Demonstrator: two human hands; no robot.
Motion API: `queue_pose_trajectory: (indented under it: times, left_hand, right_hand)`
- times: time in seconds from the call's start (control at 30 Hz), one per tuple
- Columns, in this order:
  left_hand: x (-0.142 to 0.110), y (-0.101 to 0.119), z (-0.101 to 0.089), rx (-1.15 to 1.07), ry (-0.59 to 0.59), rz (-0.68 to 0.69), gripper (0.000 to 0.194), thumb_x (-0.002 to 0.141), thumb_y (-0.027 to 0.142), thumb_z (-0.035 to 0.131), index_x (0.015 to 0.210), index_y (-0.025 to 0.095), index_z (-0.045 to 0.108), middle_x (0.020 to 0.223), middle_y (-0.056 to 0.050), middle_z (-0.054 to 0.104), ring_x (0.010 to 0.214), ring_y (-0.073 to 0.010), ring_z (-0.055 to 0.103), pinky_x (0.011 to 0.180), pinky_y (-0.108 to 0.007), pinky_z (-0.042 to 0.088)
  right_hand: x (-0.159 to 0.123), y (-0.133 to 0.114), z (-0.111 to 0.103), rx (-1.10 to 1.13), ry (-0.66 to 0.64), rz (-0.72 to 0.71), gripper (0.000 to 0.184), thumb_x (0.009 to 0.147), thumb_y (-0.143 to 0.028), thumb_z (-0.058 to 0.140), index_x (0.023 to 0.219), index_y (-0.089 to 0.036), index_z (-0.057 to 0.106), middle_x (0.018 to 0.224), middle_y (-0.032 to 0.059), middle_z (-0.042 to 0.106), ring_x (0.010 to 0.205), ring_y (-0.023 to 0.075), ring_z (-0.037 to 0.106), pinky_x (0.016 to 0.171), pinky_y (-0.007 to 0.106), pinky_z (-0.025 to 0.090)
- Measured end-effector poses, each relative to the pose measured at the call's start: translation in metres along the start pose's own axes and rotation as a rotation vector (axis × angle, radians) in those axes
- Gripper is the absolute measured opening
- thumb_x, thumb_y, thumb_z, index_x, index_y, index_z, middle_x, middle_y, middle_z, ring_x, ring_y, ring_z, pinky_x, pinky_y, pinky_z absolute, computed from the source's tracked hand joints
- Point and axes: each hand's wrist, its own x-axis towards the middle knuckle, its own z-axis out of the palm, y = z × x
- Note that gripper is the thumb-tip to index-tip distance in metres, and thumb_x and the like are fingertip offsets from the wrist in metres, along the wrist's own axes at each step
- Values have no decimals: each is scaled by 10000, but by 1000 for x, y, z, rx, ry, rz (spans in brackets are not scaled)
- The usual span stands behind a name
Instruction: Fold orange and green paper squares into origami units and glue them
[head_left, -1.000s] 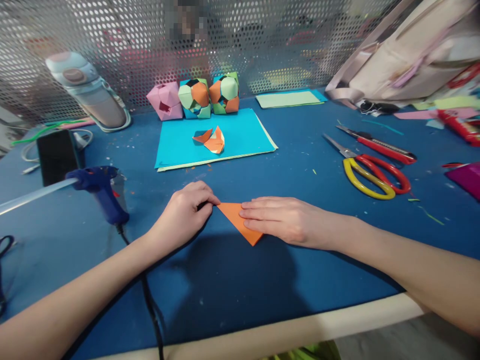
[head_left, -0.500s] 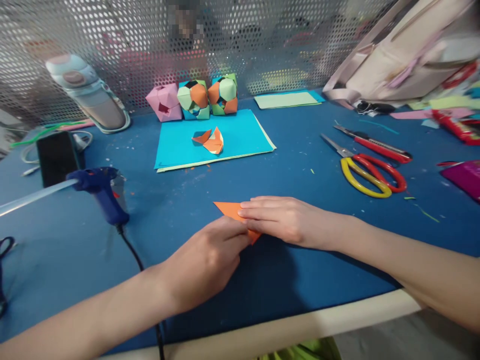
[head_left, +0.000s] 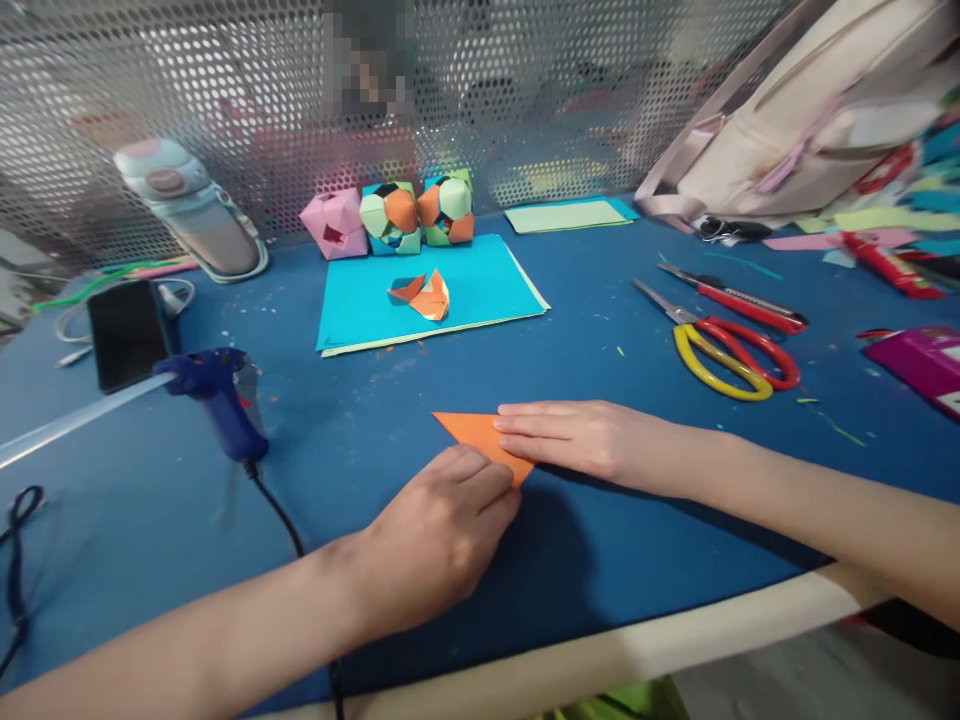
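An orange sheet of folded paper [head_left: 469,428], triangular in outline, lies on the blue table near its front edge. With fingers curled, my left hand [head_left: 450,520] grips the paper's lower edge; the fingertips are partly hidden. Flat on the paper's right side rests my right hand [head_left: 577,438], its fingers stretched out toward the left. Beyond them, small folded orange pieces [head_left: 431,296] sit on a blue paper sheet [head_left: 487,270]. Behind that stand a pink paper ball [head_left: 336,222] and two multicoloured ones [head_left: 390,215].
Left of my hands lies a blue glue gun [head_left: 225,400] with its cable, near a phone [head_left: 127,335] and a bottle [head_left: 191,210]. To the right are scissors [head_left: 720,350], a red utility knife [head_left: 742,298] and a bag [head_left: 795,120]. A perforated metal panel [head_left: 525,100] borders the back.
My left hand has slid slightly down along the paper's edge, and more orange shows between the hands. My right hand stays flat on it. The whole view has shifted a little.
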Motion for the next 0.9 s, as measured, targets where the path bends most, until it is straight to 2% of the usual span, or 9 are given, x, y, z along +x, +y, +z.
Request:
queue_pose_trajectory:
  times: [0.13,0.23,0.3,0.37,0.47,0.53,0.63,0.77,0.9]
  left_hand:
    - [-1,0,1,-6,-20,9,288,854,46,339,836,87,624,779,-97,578,736,-204,534,780,-394,504]
    - [0,0,1,6,-34,2,278,845,44,342,812,103,612,766,-88,556,720,-194,511,793,-393,495]
    - [0,1,1,9,-34,3,278,844,42,340,788,111,603,755,-82,547,710,-191,499,780,-388,496]
    - [0,1,1,5,-20,1,282,853,48,339,766,112,599,748,-80,544,698,-188,488,740,-370,501]
    - [-1,1,3,15,29,11,289,867,57,337,785,102,611,784,-93,570,727,-192,503,735,-354,506]
    - [-2,2,5,31,64,26,280,868,58,346,831,87,622,819,-104,591,771,-200,529,783,-366,508]
    - [-5,2,8,47,85,47,266,865,53,360,868,72,625,826,-110,606,860,-220,561,853,-395,498]
    - [-7,2,9,57,77,63,270,876,69,353,859,85,622,824,-105,610,856,-218,569,840,-403,508]
    - [-7,2,7,26,53,41,239,868,92,384,805,105,614,832,-96,605,802,-205,551,815,-382,513]
  right_hand:
    - [-31,5,-1,0,37,79,395,945,-69,333,1302,-126,493,1338,115,527,1310,177,398,1049,366,441]
    - [-48,8,-7,-42,96,112,413,910,-52,383,1292,-146,509,1292,103,571,1266,192,462,1035,388,457]
    - [-44,5,-15,-73,171,138,399,890,-68,431,1262,-165,539,1237,96,614,1213,200,518,1019,401,466]
    - [-27,0,-21,-63,214,154,376,893,-85,427,1237,-157,558,1217,100,626,1180,193,546,999,386,475]
    - [12,-5,-18,75,90,39,373,936,-139,351,1257,-92,534,1249,128,601,1227,186,501,1029,374,435]
    - [36,-3,-9,192,-43,-3,436,964,-216,291,1347,-62,431,1374,149,479,1323,195,379,1101,429,328]
    - [55,6,3,289,-171,33,578,981,-389,243,1415,-9,286,1463,178,325,1392,230,223,1149,493,161]
    - [44,15,6,278,-263,47,699,948,-513,284,1455,-44,179,1514,152,196,1416,230,122,1161,476,65]
    - [5,14,-1,203,-306,93,813,875,-552,456,1470,-98,138,1522,134,180,1417,254,107,1155,496,59]
